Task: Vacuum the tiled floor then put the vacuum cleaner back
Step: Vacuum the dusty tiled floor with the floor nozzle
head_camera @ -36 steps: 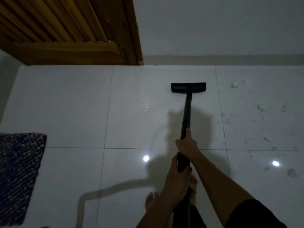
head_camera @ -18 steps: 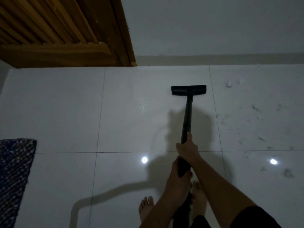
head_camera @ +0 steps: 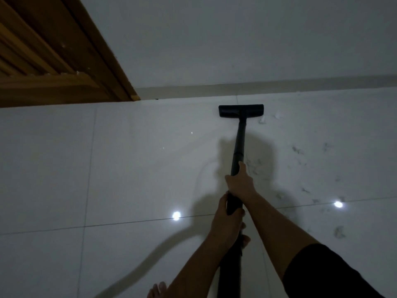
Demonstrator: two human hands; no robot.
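Observation:
A black vacuum wand [head_camera: 238, 145] runs from my hands to a flat black floor head [head_camera: 241, 111] resting on the white tiled floor [head_camera: 137, 164], close to the skirting of the far wall. My right hand [head_camera: 240, 181] grips the wand higher up, thumb along the tube. My left hand [head_camera: 227, 222] grips it just below, fingers wrapped round the black tube. The lower end of the wand is hidden behind my arms. Dust and paper scraps [head_camera: 300, 151] lie scattered on the tiles right of the head.
A wooden louvred door [head_camera: 49, 61] stands at the upper left. The white wall [head_camera: 236, 39] and its skirting [head_camera: 279, 87] bound the floor ahead. My bare toes [head_camera: 158, 290] show at the bottom edge. Two ceiling lights reflect in the glossy tiles.
The floor head has been pushed forward toward the wall, next to the paper scraps. The view has shifted right and the dark rug at the left has left the frame.

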